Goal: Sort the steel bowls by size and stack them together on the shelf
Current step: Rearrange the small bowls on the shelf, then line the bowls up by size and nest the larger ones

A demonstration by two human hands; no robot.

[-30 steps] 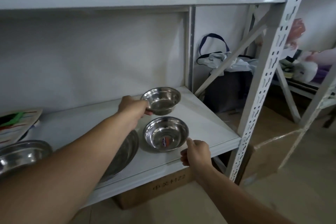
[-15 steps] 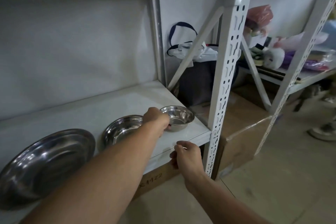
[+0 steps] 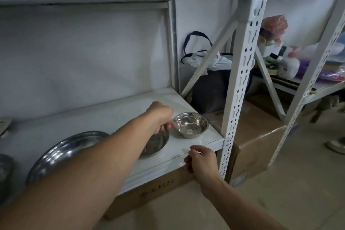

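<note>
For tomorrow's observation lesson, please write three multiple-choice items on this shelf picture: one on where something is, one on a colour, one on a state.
1. Where does the small bowl stand?
A. On the floor
B. At the right end of the shelf
C. On the cardboard box

2. What colour is the shelf frame?
A. White
B. Red
C. Black

3. What is the right hand doing?
A. Lifting a bowl
B. Hanging free
C. Resting on the shelf's front edge

Answers: 1 B, the small bowl sits by the right post, upright on the board. 2 A, posts and boards are white. 3 C, its fingers lie on the edge and hold no bowl; the left hand touches the small bowl's rim.
</note>
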